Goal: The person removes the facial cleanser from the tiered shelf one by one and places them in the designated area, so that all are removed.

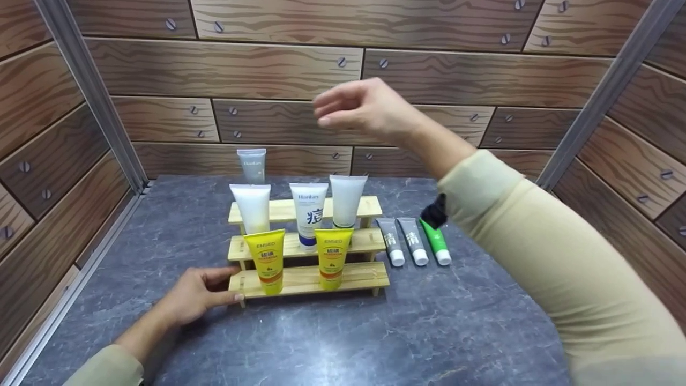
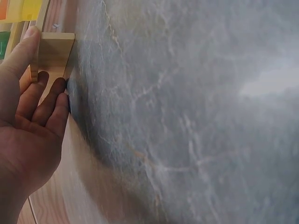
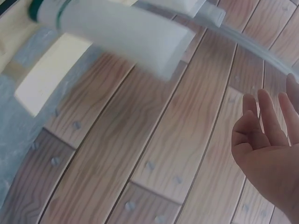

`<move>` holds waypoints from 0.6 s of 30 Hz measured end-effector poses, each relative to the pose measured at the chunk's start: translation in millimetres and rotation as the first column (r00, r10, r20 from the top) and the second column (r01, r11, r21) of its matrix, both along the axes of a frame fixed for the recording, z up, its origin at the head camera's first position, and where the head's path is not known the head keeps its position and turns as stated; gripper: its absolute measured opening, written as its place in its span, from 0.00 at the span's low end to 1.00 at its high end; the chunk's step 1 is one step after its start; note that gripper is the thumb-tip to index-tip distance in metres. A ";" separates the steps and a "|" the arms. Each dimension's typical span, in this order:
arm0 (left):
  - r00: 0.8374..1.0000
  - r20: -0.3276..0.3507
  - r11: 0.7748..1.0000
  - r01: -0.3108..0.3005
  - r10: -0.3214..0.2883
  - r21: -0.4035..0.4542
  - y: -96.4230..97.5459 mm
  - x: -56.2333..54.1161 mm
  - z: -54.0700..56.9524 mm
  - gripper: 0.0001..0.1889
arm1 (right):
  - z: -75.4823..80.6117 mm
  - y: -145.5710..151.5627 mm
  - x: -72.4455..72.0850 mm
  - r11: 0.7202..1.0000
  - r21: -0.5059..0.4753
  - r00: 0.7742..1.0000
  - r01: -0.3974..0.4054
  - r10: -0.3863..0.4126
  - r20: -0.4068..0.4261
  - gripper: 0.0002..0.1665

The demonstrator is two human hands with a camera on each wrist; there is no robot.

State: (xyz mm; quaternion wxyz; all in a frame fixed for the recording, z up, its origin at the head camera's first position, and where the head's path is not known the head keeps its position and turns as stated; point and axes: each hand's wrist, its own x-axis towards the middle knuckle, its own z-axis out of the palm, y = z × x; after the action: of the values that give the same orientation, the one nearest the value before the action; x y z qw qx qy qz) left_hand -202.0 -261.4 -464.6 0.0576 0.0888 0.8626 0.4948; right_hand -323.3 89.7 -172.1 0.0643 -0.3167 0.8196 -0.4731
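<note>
My left hand grips the left end of the lowest step of a wooden three-step display stand, with the thumb on its front edge. Two yellow tubes stand cap-down on that step. Higher up are a white tube, a white tube with a blue cap and another white tube. A grey-blue tube rises behind the left one, its lower end hidden. My right hand is raised above and behind the stand, fingers loosely bent and holding nothing.
On the grey marbled table, two grey tubes and a green tube lie right of the stand, white caps toward me. Wood-patterned walls enclose the back and sides. A black piece hangs by the right sleeve.
</note>
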 end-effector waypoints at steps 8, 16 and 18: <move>1.000 0.010 1.000 -0.008 0.008 0.018 -0.3 0.1 -0.2 0.35 | -5.2 -49.2 -3.2 0.998 0.000 0.997 -0.057 0.057 -0.046 0.24; 1.000 0.016 0.999 -0.012 0.011 0.038 0.6 -0.2 -2.0 0.35 | -30.1 -80.7 -13.0 0.997 0.003 0.997 -0.078 0.078 -0.019 0.23; 1.000 0.013 0.999 -0.002 0.002 0.051 0.9 -0.7 -2.7 0.35 | -36.4 -86.4 -15.6 0.996 -0.001 0.996 -0.086 0.086 -0.010 0.23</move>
State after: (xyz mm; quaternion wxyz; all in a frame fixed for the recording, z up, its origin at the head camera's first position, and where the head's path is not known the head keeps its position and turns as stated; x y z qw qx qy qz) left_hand -202.7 -260.6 -467.3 0.0604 0.0862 0.8494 0.5171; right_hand -338.9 3.3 -208.5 0.0802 -0.3540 0.8054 -0.4687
